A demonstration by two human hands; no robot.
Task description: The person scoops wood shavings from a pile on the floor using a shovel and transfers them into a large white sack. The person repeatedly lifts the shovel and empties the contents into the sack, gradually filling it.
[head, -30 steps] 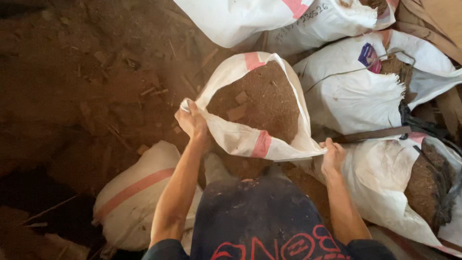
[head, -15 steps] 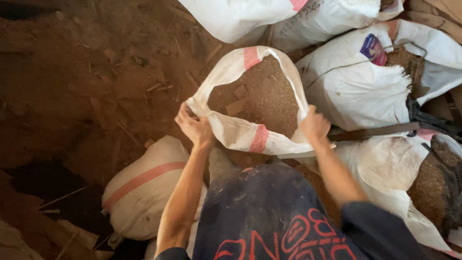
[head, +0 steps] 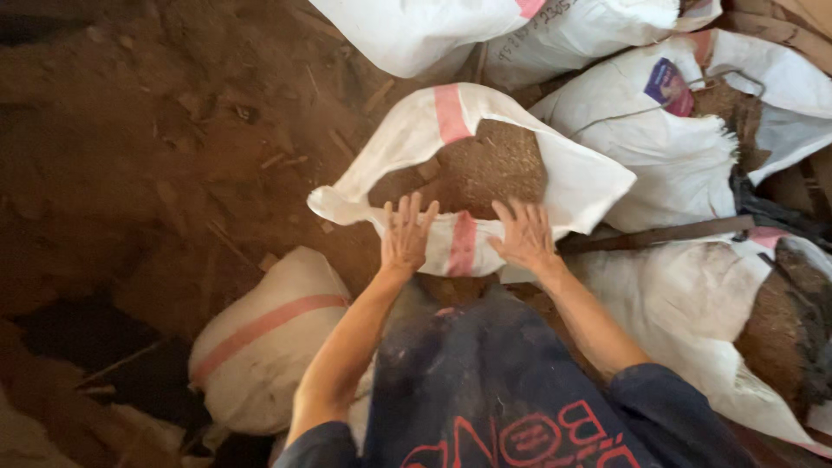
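Sack (head: pixel 572 173) of white woven plastic with a pink stripe stands open directly ahead of us on the dirt floor (head: pixel 130 147), filled close to the rim with brown, crumbly material (head: pixel 485 169). We note both hands resting on its near edge, one either side of the pink stripe. Our left hand (head: pixel 407 236) lies flat with the fingers spread, palm down on the folded rim. Our right hand (head: pixel 523 236) lies the same way, fingers splayed and reaching toward the brown fill. Neither hand is clenched; both press on the sack cloth rather than gripping it. Our dark blue garment (head: pixel 485 381) with red lettering sits just below the sack. To our left a closed white sack (head: pixel 260 347) with a pink band lies on its side. To our right a further open sack (head: pixel 685 165) stands touching the first, and a dark strap (head: pixel 659 234) runs across beside it. More white sacks (head: pixel 451 30) lie beyond.
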